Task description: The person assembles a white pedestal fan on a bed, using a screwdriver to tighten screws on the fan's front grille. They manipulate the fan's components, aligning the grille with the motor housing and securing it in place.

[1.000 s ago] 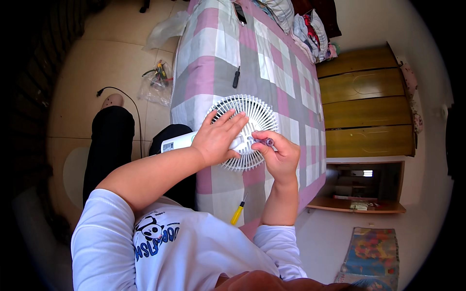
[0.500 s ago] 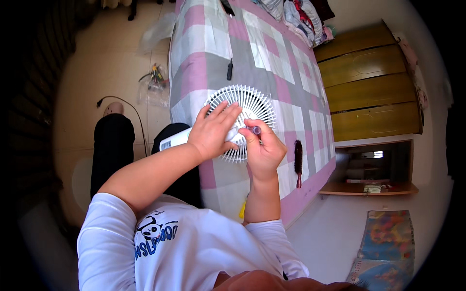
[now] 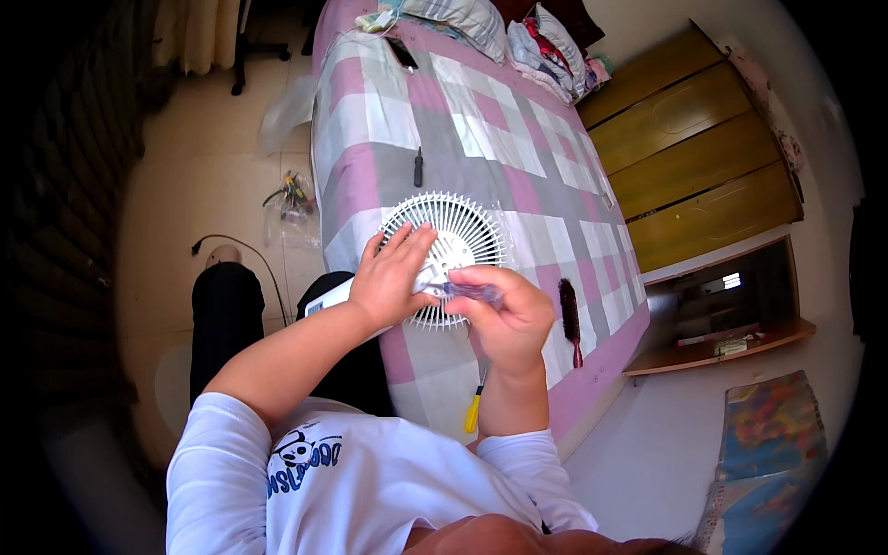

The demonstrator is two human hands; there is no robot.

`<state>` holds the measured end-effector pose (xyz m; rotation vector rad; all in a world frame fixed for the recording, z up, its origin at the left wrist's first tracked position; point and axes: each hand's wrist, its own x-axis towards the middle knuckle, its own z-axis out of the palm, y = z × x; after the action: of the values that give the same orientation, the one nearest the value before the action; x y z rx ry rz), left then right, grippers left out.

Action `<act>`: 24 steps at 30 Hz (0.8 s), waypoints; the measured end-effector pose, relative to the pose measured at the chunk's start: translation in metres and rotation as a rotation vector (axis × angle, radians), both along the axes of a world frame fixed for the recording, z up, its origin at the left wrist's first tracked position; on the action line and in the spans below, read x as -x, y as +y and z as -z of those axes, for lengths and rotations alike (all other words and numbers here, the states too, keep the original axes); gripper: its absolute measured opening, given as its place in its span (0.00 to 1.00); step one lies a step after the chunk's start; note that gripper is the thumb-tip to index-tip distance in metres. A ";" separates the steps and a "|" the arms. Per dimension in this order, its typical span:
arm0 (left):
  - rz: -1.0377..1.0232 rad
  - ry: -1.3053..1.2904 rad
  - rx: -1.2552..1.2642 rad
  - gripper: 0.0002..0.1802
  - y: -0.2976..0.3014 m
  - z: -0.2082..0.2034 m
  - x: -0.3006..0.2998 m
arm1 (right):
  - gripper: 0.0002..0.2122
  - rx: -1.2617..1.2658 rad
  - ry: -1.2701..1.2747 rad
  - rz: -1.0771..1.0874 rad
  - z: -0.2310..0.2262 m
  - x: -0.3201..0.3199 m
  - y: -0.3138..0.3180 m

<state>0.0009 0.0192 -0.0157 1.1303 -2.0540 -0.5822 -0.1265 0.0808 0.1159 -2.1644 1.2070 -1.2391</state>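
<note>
A white fan (image 3: 470,220) with a round ribbed grille lies on the checked bed, its white base end pointing toward my legs. My left hand (image 3: 387,279) rests on the grille with fingers stretched out, pressing flat over its left part. In my right hand (image 3: 514,322) is a screwdriver with a clear purple handle (image 3: 479,293), gripped between thumb and fingers. Its handle slants over the middle of the fan's hub. The tip is hidden, so I cannot tell whether it touches a screw.
Around the fan on the bed (image 3: 421,370) lie a black screwdriver (image 3: 418,170), a yellow-handled screwdriver (image 3: 474,410), a hairbrush (image 3: 570,314) and a phone (image 3: 401,53). A plastic bag of tools (image 3: 294,205) and a black cable (image 3: 262,270) are on the floor at left.
The view has shifted, showing more of the bed's far end. My right hand has moved slightly right relative to the fan, and the screwdriver handle now shows more from the side. My left hand stays on the grille.
</note>
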 end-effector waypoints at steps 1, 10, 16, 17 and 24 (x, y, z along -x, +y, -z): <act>0.011 -0.006 -0.016 0.54 0.002 -0.005 -0.001 | 0.14 -0.032 -0.206 -0.048 -0.001 0.003 -0.001; 0.024 0.004 -0.080 0.59 0.001 -0.010 0.001 | 0.24 -0.315 -0.989 -0.332 0.020 0.040 -0.019; 0.030 -0.024 -0.106 0.59 0.001 -0.013 0.000 | 0.28 -0.341 -1.001 -0.375 0.023 0.037 -0.018; 0.031 -0.026 -0.105 0.59 0.001 -0.014 0.001 | 0.28 -0.343 -1.006 -0.392 0.025 0.038 -0.019; 0.013 -0.031 -0.055 0.61 0.000 -0.010 0.002 | 0.27 -0.419 -1.056 -0.515 0.030 0.048 -0.021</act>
<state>-0.0009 0.0189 -0.0053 1.1651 -2.0845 -0.6346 -0.1749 0.0595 0.0862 -1.0887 0.3625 -1.3991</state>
